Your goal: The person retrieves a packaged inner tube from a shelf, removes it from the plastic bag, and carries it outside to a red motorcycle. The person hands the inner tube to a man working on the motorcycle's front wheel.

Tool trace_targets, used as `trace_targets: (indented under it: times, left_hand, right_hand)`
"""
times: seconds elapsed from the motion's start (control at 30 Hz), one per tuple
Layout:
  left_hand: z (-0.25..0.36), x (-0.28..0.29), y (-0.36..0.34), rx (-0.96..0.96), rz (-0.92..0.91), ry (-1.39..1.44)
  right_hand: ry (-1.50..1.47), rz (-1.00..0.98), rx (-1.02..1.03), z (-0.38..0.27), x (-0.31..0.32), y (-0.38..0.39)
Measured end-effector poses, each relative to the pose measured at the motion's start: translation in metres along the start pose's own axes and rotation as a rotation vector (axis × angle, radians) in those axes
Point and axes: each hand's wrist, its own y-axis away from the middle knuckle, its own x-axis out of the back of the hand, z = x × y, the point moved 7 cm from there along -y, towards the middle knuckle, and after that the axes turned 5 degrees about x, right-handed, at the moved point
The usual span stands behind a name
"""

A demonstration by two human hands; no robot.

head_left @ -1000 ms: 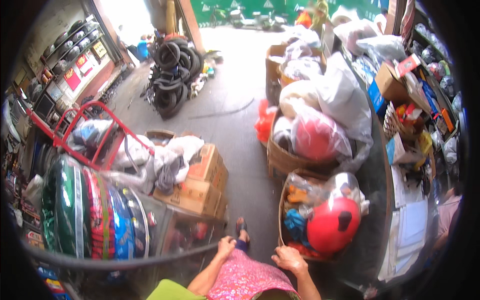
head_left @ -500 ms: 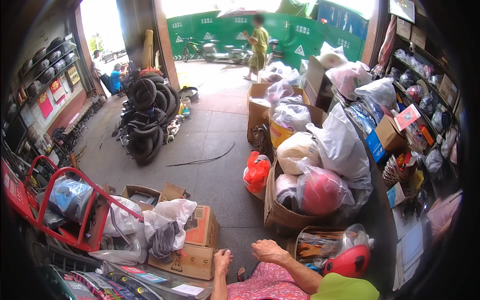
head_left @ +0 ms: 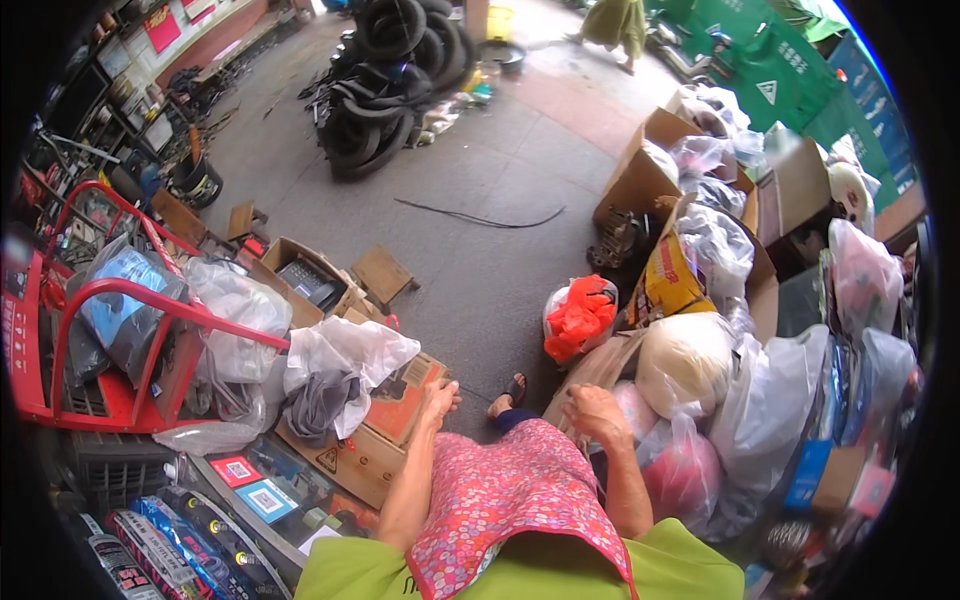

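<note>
My left hand is in front of my body with its fingers loosely curled, and no object shows in it. Beside it are an orange-brown cardboard box and a white plastic bag with grey cloth. My right hand hangs with bent fingers, also without a visible object. A large open carton stands next to it, holding a cream bagged bundle and a pink-red bagged item. Between my hands are my patterned red-pink apron and a sandaled foot.
A red metal-framed rack stands at left. Stacked black tyres are on the floor ahead, with a thin black strip nearer. A red bag sits by the cartons at right. A person is at the far entrance.
My view has tilted down and turned, so the tyres and cartons sit higher in the picture. My hands have moved slightly apart. The walking person appears near the top edge.
</note>
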Motion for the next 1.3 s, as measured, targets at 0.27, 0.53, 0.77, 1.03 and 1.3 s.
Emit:
trace_targets:
  times: [0.27, 0.53, 0.77, 1.03, 1.3]
  left_hand:
    - [0.064, 0.006, -0.07, 0.124, 0.09, 0.052]
    - [0.167, -0.015, -0.222, 0.142, 0.129, -0.041]
    - [0.31, -0.029, -0.405, -0.103, 0.428, -0.689]
    - [0.393, -0.031, -0.502, -0.02, 0.474, -0.888]
    - [0.368, -0.012, -0.633, 0.103, 0.614, -0.815]
  right_hand:
    - [-0.003, 0.158, -0.031, 0.086, 0.101, -0.143]
    - [-0.119, -0.117, -0.061, 0.089, 0.115, -0.293]
    - [-0.027, -0.324, -0.233, 0.167, 0.07, -0.486]
    - [-0.752, 0.114, -0.424, 0.216, -0.016, -0.771]
    - [-1.301, -0.167, -0.993, 0.273, -0.267, -0.984]
